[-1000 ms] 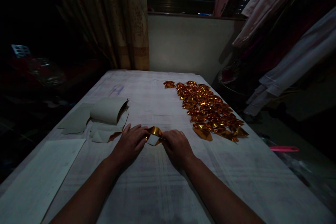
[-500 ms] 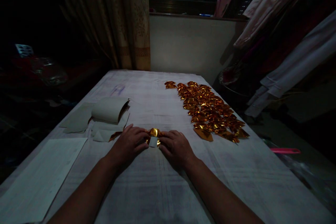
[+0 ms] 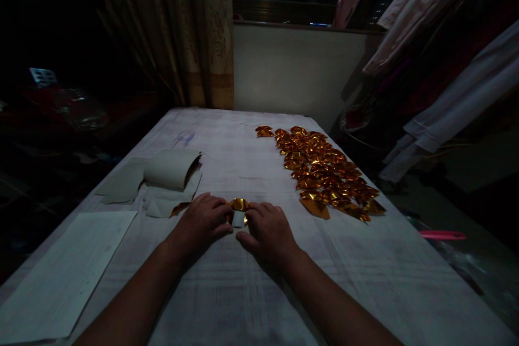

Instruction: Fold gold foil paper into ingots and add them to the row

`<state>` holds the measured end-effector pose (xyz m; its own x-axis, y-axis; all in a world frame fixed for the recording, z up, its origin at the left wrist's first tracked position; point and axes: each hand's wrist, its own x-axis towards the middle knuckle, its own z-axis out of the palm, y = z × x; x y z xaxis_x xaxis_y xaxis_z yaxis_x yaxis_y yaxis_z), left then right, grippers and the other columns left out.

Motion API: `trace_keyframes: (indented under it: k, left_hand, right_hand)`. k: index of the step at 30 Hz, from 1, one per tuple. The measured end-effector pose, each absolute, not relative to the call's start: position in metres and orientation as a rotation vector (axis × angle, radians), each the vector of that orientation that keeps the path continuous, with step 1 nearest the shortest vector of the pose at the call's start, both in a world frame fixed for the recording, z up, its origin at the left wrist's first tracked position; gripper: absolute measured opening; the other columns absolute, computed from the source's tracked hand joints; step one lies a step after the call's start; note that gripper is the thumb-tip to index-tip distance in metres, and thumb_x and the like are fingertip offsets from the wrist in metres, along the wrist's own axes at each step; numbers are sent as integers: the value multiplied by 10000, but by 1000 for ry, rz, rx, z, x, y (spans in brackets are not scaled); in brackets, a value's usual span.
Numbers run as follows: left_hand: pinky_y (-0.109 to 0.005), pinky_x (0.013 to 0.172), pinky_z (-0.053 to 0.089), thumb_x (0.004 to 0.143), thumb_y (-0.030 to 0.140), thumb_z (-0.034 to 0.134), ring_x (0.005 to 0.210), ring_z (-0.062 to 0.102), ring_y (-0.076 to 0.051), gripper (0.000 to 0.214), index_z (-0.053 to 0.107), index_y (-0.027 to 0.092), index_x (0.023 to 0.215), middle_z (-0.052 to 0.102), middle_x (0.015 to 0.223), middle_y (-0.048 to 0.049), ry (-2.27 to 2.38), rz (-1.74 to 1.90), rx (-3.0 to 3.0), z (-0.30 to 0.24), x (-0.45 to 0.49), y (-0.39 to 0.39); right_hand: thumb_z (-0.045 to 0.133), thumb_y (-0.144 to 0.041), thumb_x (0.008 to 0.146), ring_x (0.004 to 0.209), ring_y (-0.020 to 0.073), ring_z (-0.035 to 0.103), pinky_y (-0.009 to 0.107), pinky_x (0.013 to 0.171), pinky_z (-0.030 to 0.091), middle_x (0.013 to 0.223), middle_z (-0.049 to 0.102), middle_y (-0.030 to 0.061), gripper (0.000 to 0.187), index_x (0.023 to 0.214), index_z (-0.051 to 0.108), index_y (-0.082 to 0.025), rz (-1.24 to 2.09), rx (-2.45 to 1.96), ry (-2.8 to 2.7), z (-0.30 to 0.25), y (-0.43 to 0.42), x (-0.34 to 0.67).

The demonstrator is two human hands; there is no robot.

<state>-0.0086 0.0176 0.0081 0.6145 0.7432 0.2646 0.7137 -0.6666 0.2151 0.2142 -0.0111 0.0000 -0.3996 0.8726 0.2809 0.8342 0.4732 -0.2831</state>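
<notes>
Both hands lie palm down on the counter (image 3: 365,281), close together. The left hand (image 3: 201,223) and right hand (image 3: 268,232) press their fingertips on a small folded gold foil piece (image 3: 239,211) lying between them. Right of them spreads a heap of folded gold pieces (image 3: 324,173). To the left lie grey paper sheets (image 3: 168,181) and a large white sheet (image 3: 65,270).

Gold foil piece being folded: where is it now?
Head view, centre: the foil piece lies on the table, pinched between left hand and right hand.
</notes>
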Motion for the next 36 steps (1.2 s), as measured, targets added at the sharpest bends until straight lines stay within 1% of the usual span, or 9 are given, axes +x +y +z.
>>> trace_keyframes:
  k: [5, 10, 16, 22, 25, 27, 30, 32, 36]
  left_hand:
    - [-486, 1014, 428, 863, 332, 739, 993, 639, -240, 219, 645, 237, 1036, 710, 1072, -40, 1228, 516, 2796, 8, -6, 18]
    - [-495, 1034, 413, 872, 369, 734, 1018, 635, -237, 246, 635, 246, 1061, 701, 1105, -39, 1214, 497, 2805, 7, -7, 17]
    - [-493, 997, 445, 893, 311, 688, 988, 635, -244, 186, 652, 255, 1067, 701, 1103, -40, 1217, 537, 2806, 12, -4, 13]
    - [-455, 936, 492, 936, 203, 608, 983, 651, -238, 109, 678, 219, 1017, 709, 1162, -70, 1245, 633, 2846, 5, 1, 13]
    - [-441, 941, 498, 954, 165, 567, 996, 670, -224, 161, 694, 222, 1034, 727, 1162, -68, 1203, 686, 2835, 1, 2, 14]
    - [-429, 923, 509, 954, 148, 560, 977, 685, -218, 201, 698, 226, 1078, 741, 1137, -68, 1152, 722, 2842, 0, 3, 14]
    - [-401, 847, 534, 964, 166, 553, 916, 701, -221, 213, 702, 218, 1107, 756, 1095, -76, 1097, 787, 2849, 1, 2, 15]
    - [-390, 809, 542, 979, 203, 544, 884, 705, -222, 197, 712, 216, 1082, 763, 1071, -77, 1085, 810, 2835, -1, 2, 16]
    - [-387, 843, 540, 1008, 283, 519, 929, 713, -225, 211, 711, 209, 1056, 769, 1055, -68, 1091, 842, 2738, -5, -2, 16]
  right_hand:
    - [744, -382, 838, 976, 276, 611, 399, 809, 398, 1109, 715, 114, 268, 985, 672, -170, 13, -1471, -2311, -3, -13, 205]
    - [705, -315, 870, 948, 261, 618, 391, 798, 386, 1115, 718, 114, 169, 956, 668, -175, -76, -1447, -2305, -9, -12, 204]
    - [644, -306, 907, 923, 251, 616, 383, 772, 367, 1111, 719, 115, 129, 907, 668, -179, -125, -1425, -2288, -12, -12, 204]
    - [623, -284, 915, 933, 252, 620, 382, 774, 368, 1115, 729, 106, 124, 912, 679, -173, -133, -1420, -2300, -12, -11, 204]
    - [645, -291, 906, 967, 255, 623, 383, 785, 382, 1194, 715, 105, 144, 979, 687, -175, -79, -1418, -2308, -9, -11, 205]
    - [675, -313, 889, 1008, 261, 618, 383, 804, 397, 1244, 700, 101, 208, 1052, 684, -184, -12, -1400, -2327, -7, -11, 207]
    - [706, -308, 862, 1082, 265, 603, 387, 848, 421, 1300, 676, 85, 301, 1140, 667, -197, 98, -1363, -2349, -4, -11, 211]
    - [706, -275, 856, 1112, 259, 596, 389, 878, 431, 1315, 669, 74, 314, 1157, 664, -200, 150, -1356, -2342, -3, -10, 213]
    - [704, -238, 843, 1112, 259, 598, 397, 904, 444, 1304, 675, 76, 297, 1136, 676, -197, 204, -1333, -2343, -2, -9, 217]
